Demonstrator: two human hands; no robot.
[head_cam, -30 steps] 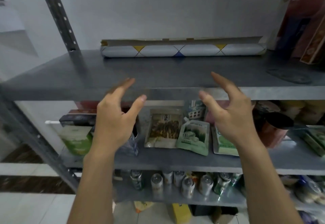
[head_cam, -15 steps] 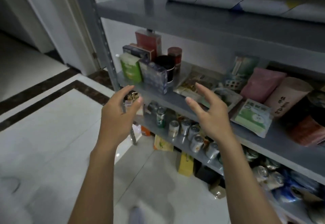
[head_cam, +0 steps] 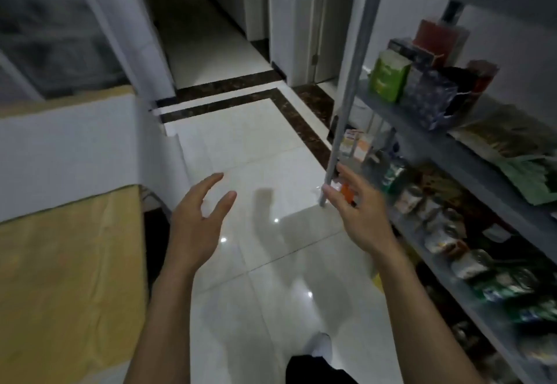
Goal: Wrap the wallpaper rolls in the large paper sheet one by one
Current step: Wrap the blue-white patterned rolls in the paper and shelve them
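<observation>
Turned away from the shelf (head_cam: 470, 154), now at right; wallpaper roll no longer in view. Left hand (head_cam: 197, 221) and right hand (head_cam: 360, 212) raised over the floor (head_cam: 259, 148), fingers spread, holding nothing. Large paper sheet (head_cam: 60, 148) draped over the bench (head_cam: 66, 278) at left. Likely heading there for another roll.

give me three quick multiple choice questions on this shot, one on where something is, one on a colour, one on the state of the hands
1. The metal shelving unit stands
A. at the right
B. at the left
C. behind the person

2. The box at the near end of the upper visible shelf is
A. orange
B. green
C. white

3. The left hand and right hand are
A. gripping a roll
B. clenched
C. open and empty

Answers: 1 A, the rack fills the right edge. 2 B, its faces are green. 3 C, fingers spread over the floor tiles, holding nothing.
</observation>
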